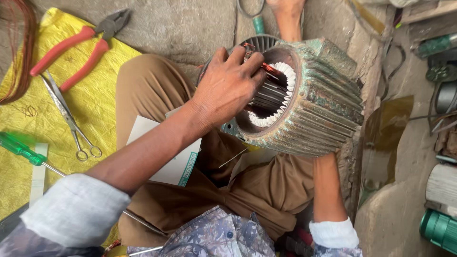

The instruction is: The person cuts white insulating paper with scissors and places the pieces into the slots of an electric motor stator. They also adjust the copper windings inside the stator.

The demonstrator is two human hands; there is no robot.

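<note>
Two hands are working on the finned motor stator (309,102) resting on the lap: the left hand (228,85) is pinching copper wire (271,70) at its 10 o'clock rim, several slots still showing bare, while the right hand stays hidden underneath.

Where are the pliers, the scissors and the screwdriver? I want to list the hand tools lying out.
pliers (78,47): head view, on the red handles.
scissors (64,112): head view, on the metal shank near the pivot.
screwdriver (19,148): head view, on the green handle.

A floor-level repair workshop: pliers (81,45), screwdriver (21,150), motor stator (304,97).
</note>
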